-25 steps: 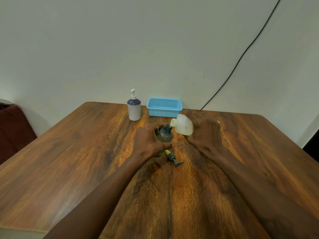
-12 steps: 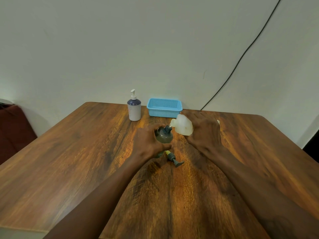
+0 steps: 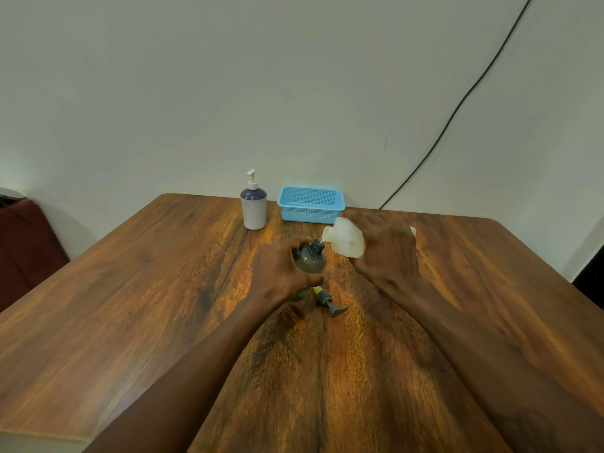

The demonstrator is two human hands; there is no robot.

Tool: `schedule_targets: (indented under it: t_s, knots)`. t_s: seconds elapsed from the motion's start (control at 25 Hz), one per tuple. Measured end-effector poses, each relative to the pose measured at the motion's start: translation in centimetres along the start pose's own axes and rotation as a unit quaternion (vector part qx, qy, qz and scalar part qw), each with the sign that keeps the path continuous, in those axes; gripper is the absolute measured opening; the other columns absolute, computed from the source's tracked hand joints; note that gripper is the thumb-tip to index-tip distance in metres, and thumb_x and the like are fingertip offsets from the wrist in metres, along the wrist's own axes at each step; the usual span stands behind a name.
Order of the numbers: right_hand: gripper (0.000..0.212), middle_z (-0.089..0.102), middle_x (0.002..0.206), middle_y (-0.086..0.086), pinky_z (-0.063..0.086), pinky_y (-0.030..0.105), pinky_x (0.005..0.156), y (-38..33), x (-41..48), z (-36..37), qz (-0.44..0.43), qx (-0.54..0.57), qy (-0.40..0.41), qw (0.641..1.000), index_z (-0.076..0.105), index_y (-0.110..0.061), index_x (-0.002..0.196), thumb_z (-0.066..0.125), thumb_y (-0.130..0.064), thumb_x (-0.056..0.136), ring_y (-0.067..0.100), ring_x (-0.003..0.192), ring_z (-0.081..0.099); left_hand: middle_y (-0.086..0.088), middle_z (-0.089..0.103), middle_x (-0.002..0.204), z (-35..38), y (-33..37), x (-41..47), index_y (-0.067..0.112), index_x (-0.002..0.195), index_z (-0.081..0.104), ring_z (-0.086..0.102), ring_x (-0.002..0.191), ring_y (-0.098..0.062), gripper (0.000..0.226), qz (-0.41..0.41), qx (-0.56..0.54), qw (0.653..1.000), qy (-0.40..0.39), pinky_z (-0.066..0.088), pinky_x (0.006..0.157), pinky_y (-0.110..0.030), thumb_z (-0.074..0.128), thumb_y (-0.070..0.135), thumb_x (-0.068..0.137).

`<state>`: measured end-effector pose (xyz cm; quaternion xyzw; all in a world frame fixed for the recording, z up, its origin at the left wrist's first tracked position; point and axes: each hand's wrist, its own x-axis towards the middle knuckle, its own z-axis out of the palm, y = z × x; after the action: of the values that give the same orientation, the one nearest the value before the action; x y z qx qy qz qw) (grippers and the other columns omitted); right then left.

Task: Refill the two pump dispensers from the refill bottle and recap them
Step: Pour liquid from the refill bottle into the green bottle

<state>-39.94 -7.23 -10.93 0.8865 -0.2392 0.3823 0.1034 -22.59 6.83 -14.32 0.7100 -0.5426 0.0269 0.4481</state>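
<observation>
My left hand (image 3: 281, 273) grips a dark grey-green dispenser bottle (image 3: 310, 260) standing on the wooden table (image 3: 147, 289), its neck uncapped. My right hand (image 3: 385, 253) holds the translucent white refill bottle (image 3: 346, 240) tipped to the left, its spout at the dispenser's open neck. The grey pump head (image 3: 328, 299) with a yellowish tube lies on the table just in front of the dispenser. A second dispenser (image 3: 254, 209), white with a dark blue top and white pump fitted, stands upright at the back of the table.
A light blue plastic basket (image 3: 310, 204) sits at the table's far edge next to the white dispenser. A black cable (image 3: 457, 109) runs down the wall behind. A dark red seat (image 3: 26, 243) is at the left.
</observation>
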Motion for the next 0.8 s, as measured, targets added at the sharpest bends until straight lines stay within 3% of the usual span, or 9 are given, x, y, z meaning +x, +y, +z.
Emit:
schedule_targets:
  t_s: [0.2, 0.56, 0.8]
  knots:
    - [0.076, 0.072, 0.124, 0.008, 0.056, 0.053, 0.088, -0.01, 0.11, 0.04, -0.003, 0.000, 0.011, 1.000, 0.063, -0.019, 0.133, 0.091, -0.027, 0.063, 0.030, 0.110, 0.068, 0.005, 0.070, 0.121, 0.02, 0.00, 0.12, 0.023, 0.131, 0.064, 0.062, 0.097, -0.003, 0.084, -0.004, 0.001, 1.000, 0.001, 0.047, 0.079, -0.012, 0.090, 0.053, 0.057]
    - [0.076, 0.072, 0.123, 0.008, 0.054, 0.053, 0.089, -0.23, 0.17, -0.22, -0.009, -0.004, 0.014, 1.000, 0.064, -0.018, 0.131, 0.091, -0.026, 0.061, 0.031, 0.110, 0.068, 0.007, 0.070, 0.120, -0.01, -0.26, 0.05, 0.026, 0.130, 0.064, 0.063, 0.099, -0.004, 0.095, -0.009, -0.001, 1.000, -0.013, 0.056, 0.083, -0.023, 0.073, 0.076, 0.050]
    - [0.076, 0.072, 0.123, 0.008, 0.054, 0.053, 0.090, -0.36, 0.15, -0.28, -0.010, -0.009, 0.012, 1.000, 0.065, -0.017, 0.131, 0.091, -0.026, 0.061, 0.031, 0.110, 0.068, 0.007, 0.070, 0.119, -0.07, -0.26, 0.00, 0.026, 0.129, 0.064, 0.062, 0.099, -0.003, 0.094, -0.012, -0.001, 1.000, -0.015, 0.055, 0.083, -0.021, 0.073, 0.075, 0.050]
